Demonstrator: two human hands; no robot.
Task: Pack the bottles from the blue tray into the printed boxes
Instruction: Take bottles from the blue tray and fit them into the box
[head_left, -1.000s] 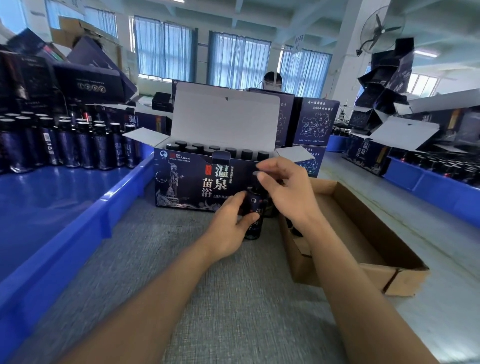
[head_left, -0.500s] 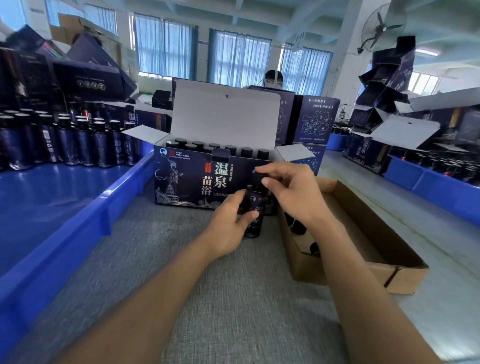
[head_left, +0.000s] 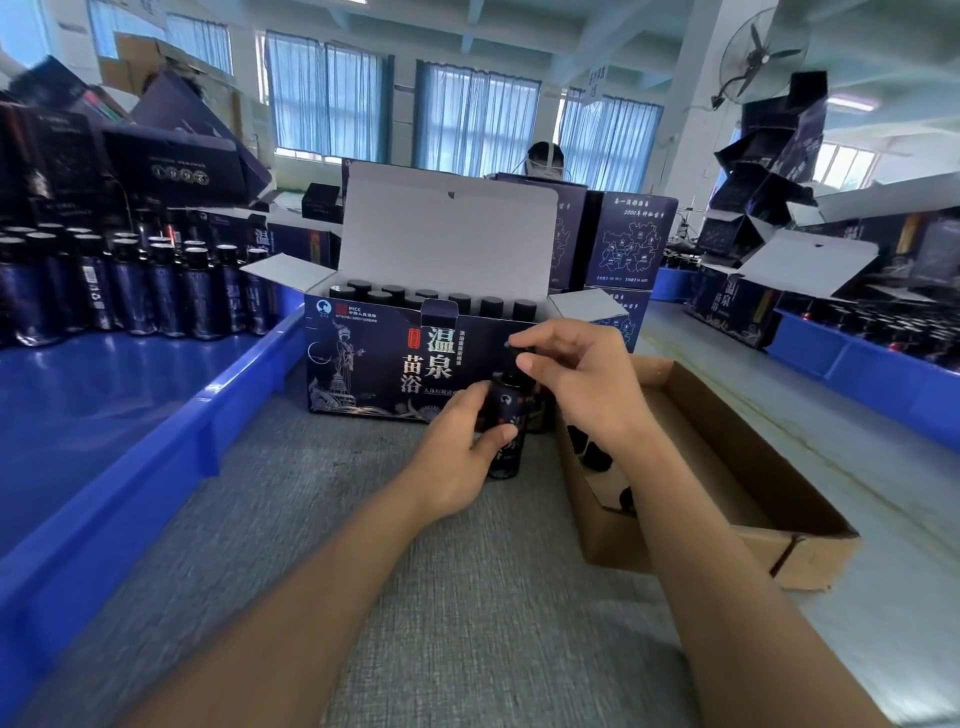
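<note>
On the counter just before the printed box, the left hand grips an upright bottle while the right hand pinches its cap, probably tightening it; next, lift it into the box.

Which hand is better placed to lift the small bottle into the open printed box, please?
Left. The left hand grips the bottle around its body, right in front of the printed box. The right hand only pinches the bottle's top with its fingertips, a weaker hold for lifting.
</note>
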